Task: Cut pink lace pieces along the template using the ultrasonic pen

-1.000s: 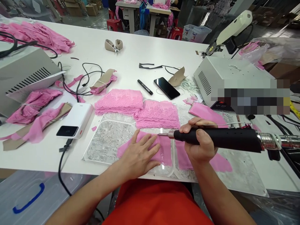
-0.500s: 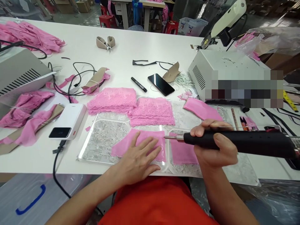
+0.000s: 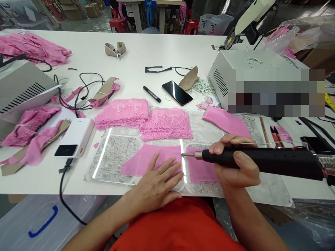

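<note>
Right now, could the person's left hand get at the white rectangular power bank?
Probably yes. The left hand lies open on the pink fabric piece; the white rectangular power bank sits to its left, with only a flat clear plate between.

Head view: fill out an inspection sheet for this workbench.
Surface: white table, clear acrylic plates at the near edge.
Job's things: pink fabric piece on the plate; black-handled tool, tip at its right edge.
Clutter: pink lace stacks, phone, marker, power bank.
Grippers: left hand flat on the fabric; right hand gripping the tool.
Cables: black cables looped at left; one hanging off the power bank.
Surroundings: white machine boxes, red stools behind.
</note>
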### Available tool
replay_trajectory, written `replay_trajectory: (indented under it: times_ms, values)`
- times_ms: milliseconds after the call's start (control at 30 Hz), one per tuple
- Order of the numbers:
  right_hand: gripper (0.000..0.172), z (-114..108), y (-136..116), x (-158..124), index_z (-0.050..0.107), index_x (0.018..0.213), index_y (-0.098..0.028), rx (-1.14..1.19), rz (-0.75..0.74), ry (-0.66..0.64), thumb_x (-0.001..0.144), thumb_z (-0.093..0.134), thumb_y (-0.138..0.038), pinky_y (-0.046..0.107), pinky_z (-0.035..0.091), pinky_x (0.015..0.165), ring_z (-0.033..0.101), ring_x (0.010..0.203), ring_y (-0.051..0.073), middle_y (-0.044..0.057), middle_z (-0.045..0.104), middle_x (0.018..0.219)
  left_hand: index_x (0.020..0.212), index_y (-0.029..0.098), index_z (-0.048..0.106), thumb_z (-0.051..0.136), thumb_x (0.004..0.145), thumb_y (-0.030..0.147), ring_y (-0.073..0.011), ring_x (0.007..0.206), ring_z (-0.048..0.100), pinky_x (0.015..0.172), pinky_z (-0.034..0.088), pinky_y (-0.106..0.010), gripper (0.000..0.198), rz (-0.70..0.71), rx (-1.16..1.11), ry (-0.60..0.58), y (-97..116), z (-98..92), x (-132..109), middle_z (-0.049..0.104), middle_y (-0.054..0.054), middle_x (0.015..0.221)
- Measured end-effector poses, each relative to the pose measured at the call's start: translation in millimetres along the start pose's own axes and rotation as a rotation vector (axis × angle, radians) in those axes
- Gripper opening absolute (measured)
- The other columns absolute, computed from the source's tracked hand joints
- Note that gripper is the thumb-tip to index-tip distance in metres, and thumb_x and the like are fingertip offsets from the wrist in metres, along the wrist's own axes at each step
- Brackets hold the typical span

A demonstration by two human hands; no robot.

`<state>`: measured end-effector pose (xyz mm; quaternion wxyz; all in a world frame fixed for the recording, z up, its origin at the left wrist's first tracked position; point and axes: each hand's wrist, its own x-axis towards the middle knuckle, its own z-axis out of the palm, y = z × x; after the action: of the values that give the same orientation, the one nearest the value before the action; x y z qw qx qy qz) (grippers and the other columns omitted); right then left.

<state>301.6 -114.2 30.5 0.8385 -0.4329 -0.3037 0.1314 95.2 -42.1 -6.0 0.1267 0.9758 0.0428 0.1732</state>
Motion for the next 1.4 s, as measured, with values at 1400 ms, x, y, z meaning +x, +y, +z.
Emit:
replay_trajectory:
  times_ms: [1400]
  values:
    - [0.01,-0.4,-6.2,-6.8,0.064,0.084,-0.019,0.022,0.035,-0.165,0.074,0.062,-0.02,0.032,0.054,0.053,0.059,0.057,0.012,0.001,0.062,0.081,0.127,0.015,0.058,0.051,0.099,0.042,-0.0277,0.138,0.044,0.122,0.004,-0.055,0.04,0.074,-0.008,0.0,-4.4,-0.3,-4.5,0.058,-0.011,0.138]
